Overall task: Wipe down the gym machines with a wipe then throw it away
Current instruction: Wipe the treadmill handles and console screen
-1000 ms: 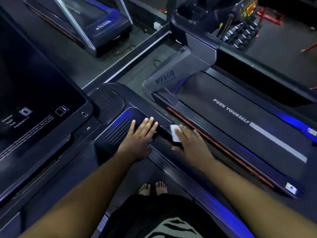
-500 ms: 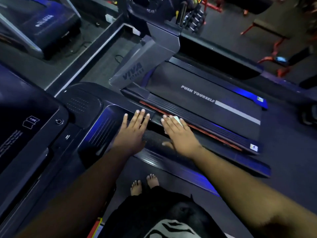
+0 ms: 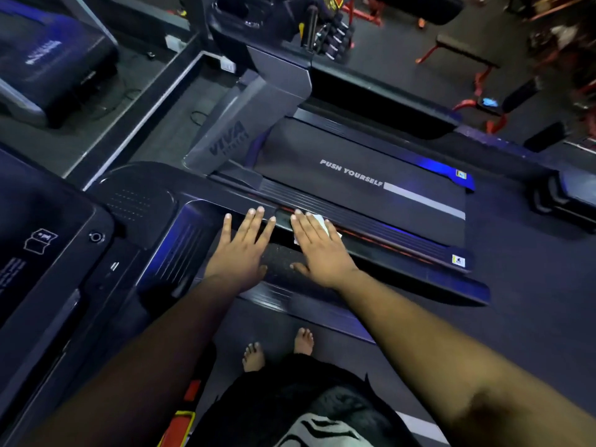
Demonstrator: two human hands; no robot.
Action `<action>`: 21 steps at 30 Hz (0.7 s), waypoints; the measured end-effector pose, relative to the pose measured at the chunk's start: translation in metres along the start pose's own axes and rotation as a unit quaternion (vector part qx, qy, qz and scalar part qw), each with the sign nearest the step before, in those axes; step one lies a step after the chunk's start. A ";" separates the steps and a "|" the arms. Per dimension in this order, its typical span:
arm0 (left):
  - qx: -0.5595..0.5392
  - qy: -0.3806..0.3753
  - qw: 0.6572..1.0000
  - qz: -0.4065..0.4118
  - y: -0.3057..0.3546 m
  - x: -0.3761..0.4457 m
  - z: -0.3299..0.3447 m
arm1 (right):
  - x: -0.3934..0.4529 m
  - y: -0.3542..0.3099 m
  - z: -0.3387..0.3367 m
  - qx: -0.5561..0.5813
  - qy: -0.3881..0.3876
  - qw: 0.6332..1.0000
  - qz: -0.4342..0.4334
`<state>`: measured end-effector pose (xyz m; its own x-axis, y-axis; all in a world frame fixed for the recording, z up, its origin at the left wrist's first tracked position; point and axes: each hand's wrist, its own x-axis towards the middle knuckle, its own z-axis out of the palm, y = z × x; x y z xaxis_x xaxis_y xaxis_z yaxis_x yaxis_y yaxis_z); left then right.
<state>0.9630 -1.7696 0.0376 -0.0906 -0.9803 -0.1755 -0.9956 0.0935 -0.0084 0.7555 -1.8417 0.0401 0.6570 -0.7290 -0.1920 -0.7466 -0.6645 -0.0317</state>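
My right hand (image 3: 317, 250) lies flat with straight fingers on the treadmill's black handrail (image 3: 280, 259), pressing a white wipe (image 3: 324, 224) that shows only past my fingertips. My left hand (image 3: 240, 248) rests flat beside it on the console's right end (image 3: 187, 240), fingers spread, holding nothing. The two hands are a few centimetres apart. Most of the wipe is hidden under my right palm.
The dark console screen (image 3: 42, 227) fills the left. Beyond the rail stands a second treadmill (image 3: 364, 175) with "PUSH YOURSELF" on its belt. A third treadmill (image 3: 48, 66) is at the far left. Red benches (image 3: 464, 56) and dumbbells (image 3: 335, 37) stand at the back. My bare feet (image 3: 277, 350) are below.
My right hand has slid the wipe along the handrail and now covers more of it. The view has swung right and down; my left hand stays on the console end.
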 end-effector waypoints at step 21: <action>0.013 -0.038 0.994 0.099 0.124 0.026 -0.019 | -0.140 0.141 0.023 0.037 0.038 0.994 0.094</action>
<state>0.8369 -1.7866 0.0512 -0.2810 -0.9266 -0.2498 -0.9576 0.2880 0.0090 0.5558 -1.8292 0.0400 0.5084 -0.8516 -0.1272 -0.8611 -0.5029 -0.0748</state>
